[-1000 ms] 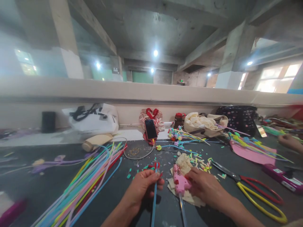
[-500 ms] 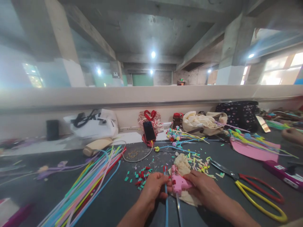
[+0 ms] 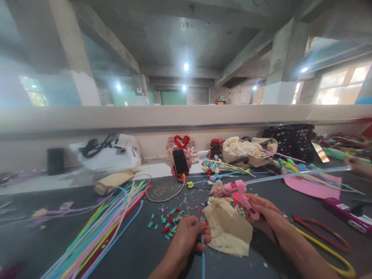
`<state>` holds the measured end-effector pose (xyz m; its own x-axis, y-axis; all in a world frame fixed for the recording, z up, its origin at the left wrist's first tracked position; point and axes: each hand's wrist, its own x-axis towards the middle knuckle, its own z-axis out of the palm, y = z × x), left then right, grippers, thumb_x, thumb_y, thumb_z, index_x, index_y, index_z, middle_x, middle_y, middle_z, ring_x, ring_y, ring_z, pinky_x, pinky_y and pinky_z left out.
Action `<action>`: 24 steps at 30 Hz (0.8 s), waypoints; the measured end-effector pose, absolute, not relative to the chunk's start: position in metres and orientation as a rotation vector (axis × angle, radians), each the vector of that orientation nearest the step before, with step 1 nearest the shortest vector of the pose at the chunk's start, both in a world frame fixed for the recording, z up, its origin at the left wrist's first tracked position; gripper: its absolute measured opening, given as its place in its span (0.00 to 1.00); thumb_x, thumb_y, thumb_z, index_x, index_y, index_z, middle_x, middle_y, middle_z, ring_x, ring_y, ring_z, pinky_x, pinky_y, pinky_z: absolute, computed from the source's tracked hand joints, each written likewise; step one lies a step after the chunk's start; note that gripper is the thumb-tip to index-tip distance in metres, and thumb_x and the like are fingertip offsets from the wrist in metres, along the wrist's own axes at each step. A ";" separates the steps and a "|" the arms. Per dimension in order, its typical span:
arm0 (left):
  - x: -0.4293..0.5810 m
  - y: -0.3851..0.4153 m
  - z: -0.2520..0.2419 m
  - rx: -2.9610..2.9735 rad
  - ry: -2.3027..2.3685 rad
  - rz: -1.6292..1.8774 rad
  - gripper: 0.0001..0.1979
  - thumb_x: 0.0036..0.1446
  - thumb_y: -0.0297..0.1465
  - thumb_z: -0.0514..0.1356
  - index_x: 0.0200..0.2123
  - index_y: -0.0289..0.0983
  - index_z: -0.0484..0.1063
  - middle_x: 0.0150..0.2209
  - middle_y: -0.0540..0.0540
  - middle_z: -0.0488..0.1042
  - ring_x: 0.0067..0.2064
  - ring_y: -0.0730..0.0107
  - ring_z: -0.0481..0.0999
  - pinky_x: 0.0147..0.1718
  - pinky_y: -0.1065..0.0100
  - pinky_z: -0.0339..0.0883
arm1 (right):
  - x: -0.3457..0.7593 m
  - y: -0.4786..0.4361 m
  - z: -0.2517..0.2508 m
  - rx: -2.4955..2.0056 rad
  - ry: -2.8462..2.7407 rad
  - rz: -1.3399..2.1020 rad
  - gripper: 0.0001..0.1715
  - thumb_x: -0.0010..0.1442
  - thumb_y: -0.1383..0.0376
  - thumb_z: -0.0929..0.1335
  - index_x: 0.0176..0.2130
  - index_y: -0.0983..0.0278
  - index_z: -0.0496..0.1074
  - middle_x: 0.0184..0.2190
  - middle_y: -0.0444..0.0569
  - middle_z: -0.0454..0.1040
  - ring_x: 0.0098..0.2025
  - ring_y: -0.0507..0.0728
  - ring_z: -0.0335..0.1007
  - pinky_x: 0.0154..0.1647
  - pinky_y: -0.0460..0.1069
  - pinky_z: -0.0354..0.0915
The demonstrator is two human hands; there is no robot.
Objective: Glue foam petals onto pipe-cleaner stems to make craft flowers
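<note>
My left hand [image 3: 187,240] is closed around a thin blue stick [image 3: 202,255] that runs toward the bottom edge; a small red piece sits at its upper tip. My right hand [image 3: 266,213] grips a pink glue gun [image 3: 240,195], lifted off the table with a red light lit on its side and a long clear glue stick [image 3: 296,174] trailing out to the right. A crumpled beige paper [image 3: 228,226] hangs stuck under the gun's nozzle, between both hands.
A fan of coloured sticks [image 3: 99,228] lies at left. Yellow-and-red scissors [image 3: 325,242] lie at right, small cut pieces [image 3: 170,221] in the middle. A phone [image 3: 180,162], bags and a jar line the back ledge. Another person's hand [image 3: 360,166] is at far right.
My right hand has raised the glue gun off the table and turned it sideways; the beige paper came up with it. My left hand stayed low with the blue stick.
</note>
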<state>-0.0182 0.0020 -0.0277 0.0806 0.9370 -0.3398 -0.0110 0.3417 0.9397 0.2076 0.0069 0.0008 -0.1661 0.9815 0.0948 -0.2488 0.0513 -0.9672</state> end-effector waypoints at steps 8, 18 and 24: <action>-0.023 -0.005 -0.018 0.954 1.228 0.987 0.10 0.44 0.35 0.58 0.22 0.34 0.64 0.20 0.47 0.73 0.20 0.75 0.71 0.14 0.79 0.56 | 0.197 0.014 0.009 -0.818 -1.079 1.422 0.18 0.42 0.57 0.71 0.32 0.67 0.70 0.16 0.41 0.61 0.17 0.47 0.54 0.16 0.42 0.53; -0.047 0.002 -0.004 0.833 1.069 1.177 0.13 0.40 0.38 0.61 0.21 0.34 0.63 0.20 0.47 0.73 0.19 0.75 0.70 0.12 0.78 0.50 | 0.149 0.018 0.014 -0.904 -1.499 1.371 0.27 0.45 0.47 0.66 0.31 0.68 0.70 0.15 0.46 0.67 0.15 0.48 0.56 0.15 0.42 0.51; -0.049 0.005 -0.007 0.803 1.067 1.181 0.12 0.41 0.36 0.61 0.22 0.34 0.63 0.20 0.48 0.72 0.20 0.75 0.71 0.13 0.78 0.51 | 0.147 0.005 0.004 -1.005 -1.631 1.274 0.29 0.51 0.44 0.58 0.31 0.65 0.69 0.13 0.42 0.63 0.14 0.48 0.50 0.15 0.43 0.45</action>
<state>-0.0490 0.0048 -0.0072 0.0353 0.9740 -0.2236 -0.3214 0.2229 0.9203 0.1469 0.0050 0.0041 -0.3485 0.9289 0.1251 0.1033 0.1707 -0.9799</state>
